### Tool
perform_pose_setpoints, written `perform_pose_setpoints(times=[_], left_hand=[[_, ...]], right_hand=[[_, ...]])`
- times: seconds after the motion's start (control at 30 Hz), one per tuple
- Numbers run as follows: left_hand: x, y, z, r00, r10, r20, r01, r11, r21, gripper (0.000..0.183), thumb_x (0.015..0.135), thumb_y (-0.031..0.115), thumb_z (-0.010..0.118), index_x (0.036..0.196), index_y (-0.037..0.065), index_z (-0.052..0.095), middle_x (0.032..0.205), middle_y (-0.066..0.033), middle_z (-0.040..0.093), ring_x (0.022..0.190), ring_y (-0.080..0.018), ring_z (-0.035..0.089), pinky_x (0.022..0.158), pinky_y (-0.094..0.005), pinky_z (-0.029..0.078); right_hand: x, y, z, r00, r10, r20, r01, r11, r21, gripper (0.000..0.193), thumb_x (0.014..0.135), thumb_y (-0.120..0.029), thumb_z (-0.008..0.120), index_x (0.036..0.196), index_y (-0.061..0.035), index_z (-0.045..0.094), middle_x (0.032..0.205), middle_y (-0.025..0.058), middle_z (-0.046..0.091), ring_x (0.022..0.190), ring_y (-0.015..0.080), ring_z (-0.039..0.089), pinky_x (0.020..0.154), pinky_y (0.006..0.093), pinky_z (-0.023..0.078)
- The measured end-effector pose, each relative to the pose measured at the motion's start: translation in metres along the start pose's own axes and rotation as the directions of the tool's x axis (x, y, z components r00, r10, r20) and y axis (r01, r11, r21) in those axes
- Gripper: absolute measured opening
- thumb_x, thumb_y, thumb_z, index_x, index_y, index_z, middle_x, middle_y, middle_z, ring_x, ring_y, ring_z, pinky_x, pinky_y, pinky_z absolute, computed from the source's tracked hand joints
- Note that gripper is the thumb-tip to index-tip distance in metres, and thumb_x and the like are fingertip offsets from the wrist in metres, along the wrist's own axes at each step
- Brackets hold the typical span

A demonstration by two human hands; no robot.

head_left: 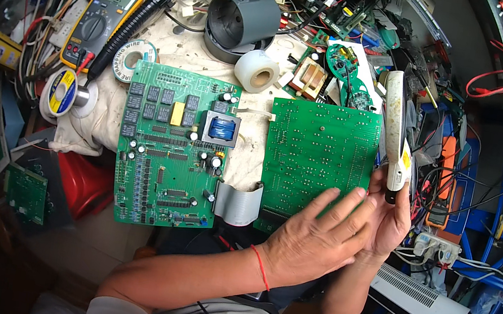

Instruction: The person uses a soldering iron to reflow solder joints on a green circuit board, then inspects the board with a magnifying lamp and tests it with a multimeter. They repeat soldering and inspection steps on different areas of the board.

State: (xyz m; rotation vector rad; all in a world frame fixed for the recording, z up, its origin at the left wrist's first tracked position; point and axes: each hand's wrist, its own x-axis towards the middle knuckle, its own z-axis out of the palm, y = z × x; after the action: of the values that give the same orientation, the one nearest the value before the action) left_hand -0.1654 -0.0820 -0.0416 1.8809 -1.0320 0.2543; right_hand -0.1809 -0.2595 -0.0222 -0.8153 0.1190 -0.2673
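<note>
On the surface [246,170] lies the right board [302,164]. Over its near-right corner, the left hand [317,238] has fingers slightly apart; right of it, the right hand [389,229] curls by a white tool [394,113], grip unclear.

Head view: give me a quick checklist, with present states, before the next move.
1. Green rectangular circuit board, solder side up, unobstructed: not ok; left grip, a bare hand with a red wrist cord, overlaps its lower right corner.
2. Grey flat ribbon cable bridging to the green component-covered board: ok.
3. Cable ends fully seated: cannot tell.
4. Right grip, a bare hand, securely holding the long white device with a black end: cannot tell; fingers flank its lower end.
5. Yellow-and-grey digital multimeter switched on: ok, its screen shows characters.
</note>
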Motion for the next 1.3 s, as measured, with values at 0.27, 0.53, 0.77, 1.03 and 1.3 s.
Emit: perform_pose_setpoints(times=[0.27, 0.53, 0.77, 1.03, 1.3], left_hand=[[0.0, -0.01, -0.011, 0.963, 0.169, 0.208, -0.182, 0.982, 0.047, 0.045, 0.091, 0.028, 0.062, 0.128, 0.003, 0.065, 0.143, -0.0152, 0.057, 0.146, -0.0328, 0.042, 0.12, -0.0522, 0.033], [0.0, -0.012, -0.011, 0.968, 0.171, 0.185, -0.177, 0.984, 0.012, 0.031, 0.091, 0.022, 0.06, 0.113, 0.003, 0.069, 0.132, -0.0144, 0.062, 0.14, -0.0325, 0.049, 0.115, -0.0544, 0.039], [-0.001, -0.012, -0.016, 0.974, 0.174, 0.144, -0.173, 0.985, -0.023, 0.029, 0.09, 0.022, 0.061, 0.11, 0.004, 0.07, 0.13, -0.014, 0.063, 0.138, -0.0317, 0.051, 0.114, -0.0542, 0.041], [-0.003, -0.011, -0.011, 0.965, 0.197, 0.173, -0.203, 0.979, 0.016, 0.031, 0.091, 0.025, 0.059, 0.11, 0.004, 0.07, 0.132, -0.0133, 0.063, 0.142, -0.0317, 0.047, 0.115, -0.0539, 0.04], [-0.015, -0.003, -0.009, 0.971, 0.127, 0.203, -0.126, 0.992, -0.018, 0.032, 0.09, 0.025, 0.057, 0.111, 0.007, 0.074, 0.131, -0.0127, 0.065, 0.138, -0.0294, 0.048, 0.11, -0.0523, 0.042]], right_hand=[[0.003, -0.003, 0.0, 1.0, -0.01, 0.005, 0.011, 0.988, -0.155, 0.059, 0.11, -0.019, 0.041, 0.164, -0.0064, 0.021, 0.152, 0.021, 0.051, 0.125, 0.0313, 0.063, 0.109, 0.05, 0.05], [0.003, -0.007, 0.002, 1.0, -0.002, 0.011, 0.005, 0.969, -0.246, 0.065, 0.108, -0.019, 0.047, 0.165, -0.0057, 0.019, 0.152, 0.0196, 0.05, 0.122, 0.0301, 0.062, 0.108, 0.0489, 0.048], [0.002, -0.005, 0.02, 0.997, -0.053, -0.061, 0.032, 0.951, -0.307, 0.068, 0.106, -0.018, 0.051, 0.164, -0.004, 0.019, 0.152, 0.0186, 0.05, 0.117, 0.0291, 0.061, 0.1, 0.0411, 0.048], [-0.003, -0.019, 0.022, 0.948, -0.318, 0.014, 0.254, 0.728, -0.636, 0.07, 0.101, -0.014, 0.053, 0.158, 0.0104, 0.022, 0.157, 0.0294, 0.04, 0.141, 0.0383, 0.049, 0.118, 0.0493, 0.04], [-0.028, -0.011, 0.087, 0.879, -0.477, 0.029, 0.162, 0.242, -0.957, 0.083, 0.068, -0.043, 0.08, 0.126, 0.0135, 0.065, 0.116, 0.0229, 0.069, 0.105, 0.029, 0.067, 0.101, 0.0392, 0.049]])
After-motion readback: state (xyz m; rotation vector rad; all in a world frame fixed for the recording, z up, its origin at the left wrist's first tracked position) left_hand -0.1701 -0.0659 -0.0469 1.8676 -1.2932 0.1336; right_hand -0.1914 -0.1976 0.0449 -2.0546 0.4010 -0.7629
